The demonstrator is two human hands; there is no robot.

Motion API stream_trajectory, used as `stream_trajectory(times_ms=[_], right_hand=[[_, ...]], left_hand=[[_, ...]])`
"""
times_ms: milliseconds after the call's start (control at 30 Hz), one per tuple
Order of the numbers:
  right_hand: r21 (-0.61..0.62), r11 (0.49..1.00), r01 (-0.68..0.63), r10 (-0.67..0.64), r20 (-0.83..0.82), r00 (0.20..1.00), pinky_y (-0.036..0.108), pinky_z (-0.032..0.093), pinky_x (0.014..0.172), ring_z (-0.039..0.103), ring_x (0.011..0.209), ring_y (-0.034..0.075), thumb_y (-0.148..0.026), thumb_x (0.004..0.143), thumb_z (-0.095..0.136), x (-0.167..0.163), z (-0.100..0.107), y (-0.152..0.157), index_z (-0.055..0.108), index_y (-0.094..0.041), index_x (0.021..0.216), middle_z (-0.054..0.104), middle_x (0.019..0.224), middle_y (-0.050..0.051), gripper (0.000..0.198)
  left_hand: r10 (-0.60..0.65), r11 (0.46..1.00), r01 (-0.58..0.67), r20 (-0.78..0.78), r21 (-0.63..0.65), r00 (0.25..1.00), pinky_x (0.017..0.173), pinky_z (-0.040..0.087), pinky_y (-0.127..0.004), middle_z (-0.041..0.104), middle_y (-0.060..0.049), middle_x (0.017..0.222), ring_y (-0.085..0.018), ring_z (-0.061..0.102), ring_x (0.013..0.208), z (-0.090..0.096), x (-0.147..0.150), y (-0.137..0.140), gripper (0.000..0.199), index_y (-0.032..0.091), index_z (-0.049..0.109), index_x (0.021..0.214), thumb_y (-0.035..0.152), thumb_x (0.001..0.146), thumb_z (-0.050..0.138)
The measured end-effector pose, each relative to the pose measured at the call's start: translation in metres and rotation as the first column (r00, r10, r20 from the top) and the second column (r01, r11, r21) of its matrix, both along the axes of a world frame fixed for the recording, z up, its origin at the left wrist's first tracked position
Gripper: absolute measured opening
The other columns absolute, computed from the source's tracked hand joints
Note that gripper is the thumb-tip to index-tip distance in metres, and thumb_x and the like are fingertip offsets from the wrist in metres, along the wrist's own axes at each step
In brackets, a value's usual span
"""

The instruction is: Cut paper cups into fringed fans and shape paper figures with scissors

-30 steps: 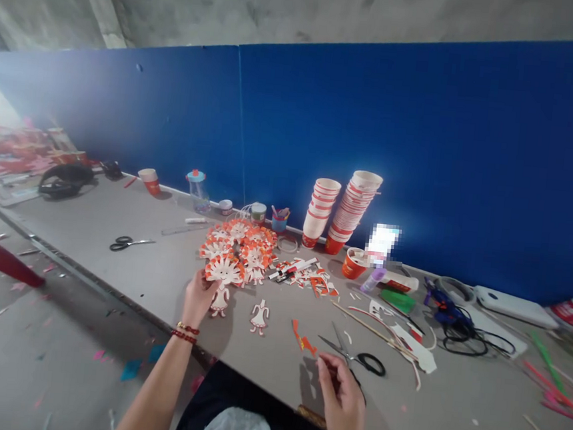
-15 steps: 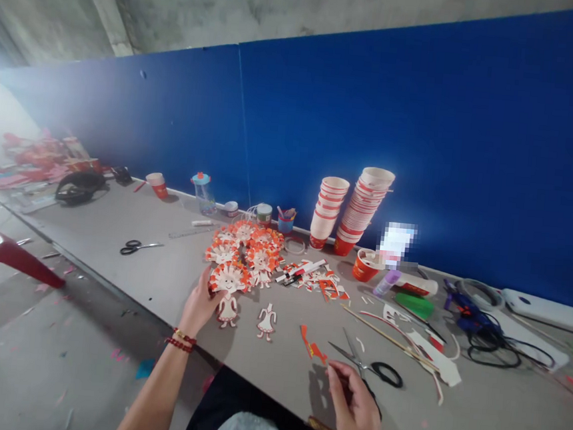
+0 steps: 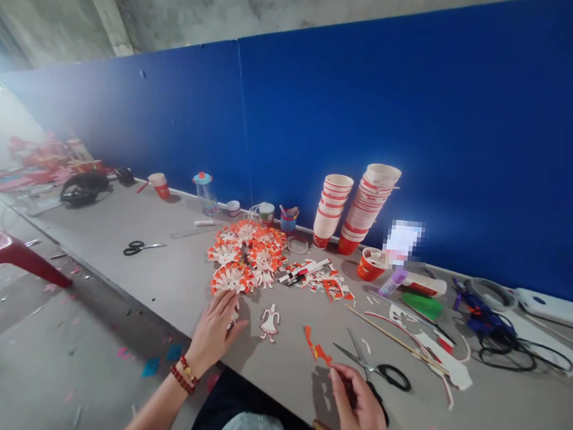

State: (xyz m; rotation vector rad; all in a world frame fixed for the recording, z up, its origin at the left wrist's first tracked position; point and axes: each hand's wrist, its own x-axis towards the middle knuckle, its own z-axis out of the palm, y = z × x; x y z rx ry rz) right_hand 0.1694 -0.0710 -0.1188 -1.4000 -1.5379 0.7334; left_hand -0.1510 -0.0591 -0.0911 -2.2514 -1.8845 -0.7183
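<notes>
My left hand (image 3: 217, 328) lies palm down with fingers stretched out, over the lower part of a paper doll with a frilled orange head (image 3: 231, 278); the doll's body is mostly covered. Several more such frilled paper heads (image 3: 264, 258) are clustered just behind it. To the right of that hand lies a small white paper doll body in a dress (image 3: 270, 322). My right hand (image 3: 359, 412) pinches the near end of an orange paper cutout (image 3: 316, 346) between thumb and fingertips. Black-handled scissors (image 3: 366, 364) lie spread beside and partly under this hand.
Paper scraps and markers (image 3: 306, 271) lie mid-table. Two stacks of paper cups (image 3: 332, 209) stand by the blue partition (image 3: 401, 104). Further right are a glue stick (image 3: 392, 282), thin sticks, and a blue tool with black cord (image 3: 492, 330). Other scissors (image 3: 136, 249) lie left.
My left hand has gone from gripping the edge of the near doll to lying flat over its body. The right hand keeps its pinch on the orange cutout. The view has shifted slightly.
</notes>
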Motion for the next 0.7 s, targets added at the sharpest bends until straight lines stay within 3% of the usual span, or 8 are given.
stream_trajectory(times_ms=[200,500,700], right_hand=[[0.022,1.000,0.003,-0.002,-0.021,1.000,0.022,0.055,0.064,0.069,0.068,0.019,-0.048,0.089,0.056,0.001,-0.005,0.000,0.067,-0.020,0.093,0.073,0.085,0.007,0.030],[0.054,0.999,-0.002,0.002,0.000,1.000,0.019,0.056,0.063,0.070,0.068,0.018,-0.046,0.089,0.057,-0.002,0.005,-0.001,0.067,-0.020,0.092,0.073,0.082,0.006,0.027],[0.072,0.997,-0.016,0.019,-0.035,0.999,0.019,0.055,0.061,0.069,0.065,0.019,-0.048,0.089,0.055,-0.004,0.009,0.000,0.069,-0.021,0.087,0.073,0.077,0.006,0.030]], left_hand=[[0.038,0.998,-0.042,-0.092,-0.038,0.995,0.109,0.040,-0.050,0.046,-0.015,0.146,-0.032,0.041,0.135,-0.019,-0.009,0.014,0.055,0.016,0.044,0.138,0.045,0.092,0.049],[0.037,0.998,-0.039,-0.028,-0.039,0.999,0.108,0.043,-0.047,0.049,-0.015,0.142,-0.030,0.041,0.136,-0.021,-0.016,0.039,0.050,0.016,0.046,0.134,0.044,0.093,0.047],[-0.006,0.999,0.006,0.004,0.041,1.000,0.102,0.047,-0.049,0.057,-0.013,0.133,-0.031,0.050,0.127,-0.016,-0.019,0.035,0.044,0.019,0.050,0.130,0.040,0.091,0.054]])
